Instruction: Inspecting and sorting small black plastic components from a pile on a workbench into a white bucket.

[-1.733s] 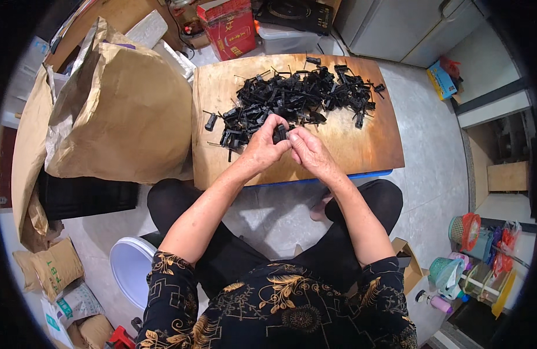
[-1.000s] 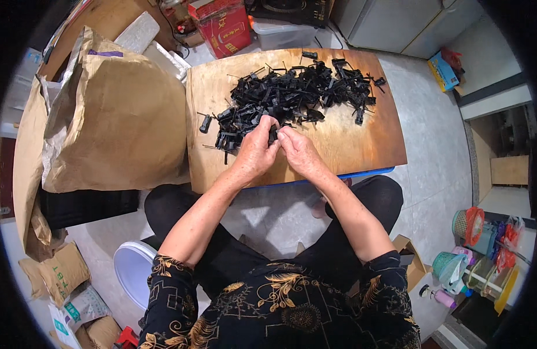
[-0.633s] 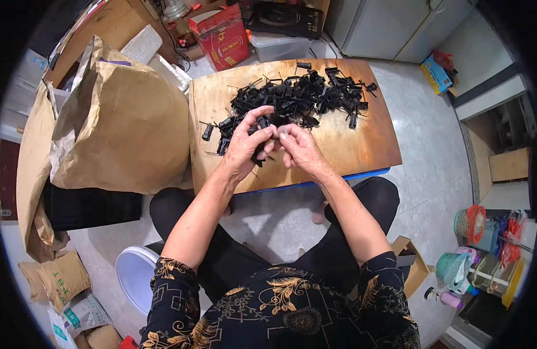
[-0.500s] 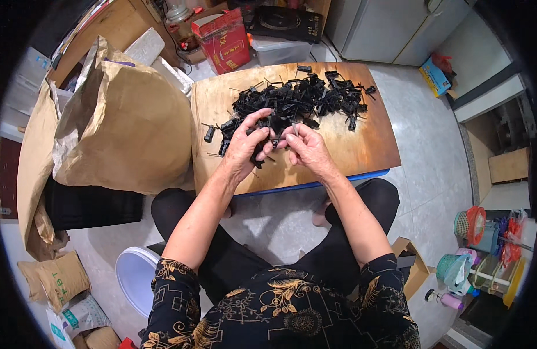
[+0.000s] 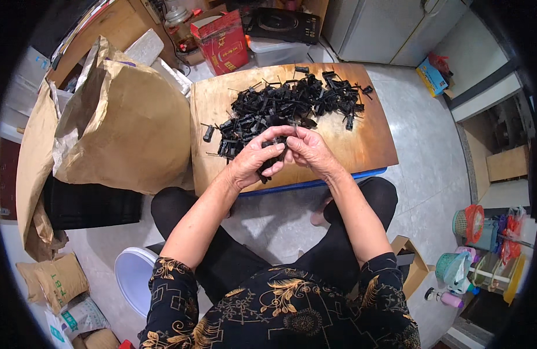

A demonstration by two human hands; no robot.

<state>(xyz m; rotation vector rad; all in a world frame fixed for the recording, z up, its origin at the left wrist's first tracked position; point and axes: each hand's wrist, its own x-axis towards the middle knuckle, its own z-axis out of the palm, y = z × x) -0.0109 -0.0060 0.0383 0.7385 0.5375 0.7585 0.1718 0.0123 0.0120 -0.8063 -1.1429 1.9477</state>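
Observation:
A pile of small black plastic parts (image 5: 286,102) with thin rods poking out covers much of the wooden board (image 5: 361,142). At the pile's near edge my left hand (image 5: 258,158) curls around a black plastic part (image 5: 265,170), mostly covered by the fingers. My right hand (image 5: 310,151) meets it from the right, thumb and fingers pinched together at the left fingertips. Whatever sits in that pinch is too small and covered to name. One loose black part (image 5: 208,133) lies apart at the pile's left.
Left of the board stands a large brown paper sack (image 5: 123,128), open at the top. Behind the board are a red box (image 5: 222,46), a clear plastic tub (image 5: 279,52) and a black hotplate (image 5: 283,24). A white bucket (image 5: 134,279) and cardboard box (image 5: 417,267) flank my legs.
My hands have come together and slightly nearer to me. The right fingertips, apart from the left hand before, now touch it. The pile looks the same.

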